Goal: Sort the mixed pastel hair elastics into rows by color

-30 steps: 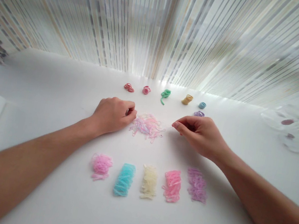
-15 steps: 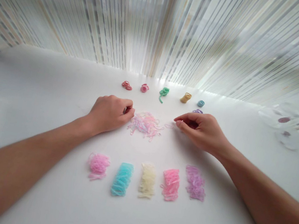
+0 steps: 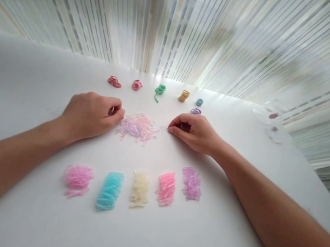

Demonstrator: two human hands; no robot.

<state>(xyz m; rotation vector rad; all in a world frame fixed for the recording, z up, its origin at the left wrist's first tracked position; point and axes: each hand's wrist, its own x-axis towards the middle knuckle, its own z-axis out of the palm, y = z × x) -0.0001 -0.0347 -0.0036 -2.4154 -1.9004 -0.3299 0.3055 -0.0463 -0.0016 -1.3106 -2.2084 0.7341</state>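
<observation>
A loose pile of pale pink, white and lilac rubber bands [image 3: 138, 128] lies mid-table between my hands. My left hand [image 3: 93, 113] rests at its left edge, thumb and forefinger pressed together; whatever they may hold is hidden. To the right of the pile, my right hand [image 3: 196, 133] pinches one thin rubber band [image 3: 163, 128], whose loop sticks out toward the pile. Nearer to me are sorted heaps of bands: orchid pink [image 3: 79, 179], turquoise [image 3: 109, 191], cream [image 3: 140, 190], bright pink [image 3: 166, 188] and lilac [image 3: 192, 183].
Along the back of the white table [image 3: 145, 238] sit small coils in red [image 3: 113, 81], pink [image 3: 137, 85], green [image 3: 160, 90], tan [image 3: 184, 96], blue [image 3: 199, 102] and purple [image 3: 196, 111]. Clear plastic pieces [image 3: 272, 133] lie at the far right, before a string curtain [image 3: 169, 23].
The view has turned to the right, so everything sits further left. My right thumb and forefinger have closed at the thin rubber band. My left hand stays by the pile.
</observation>
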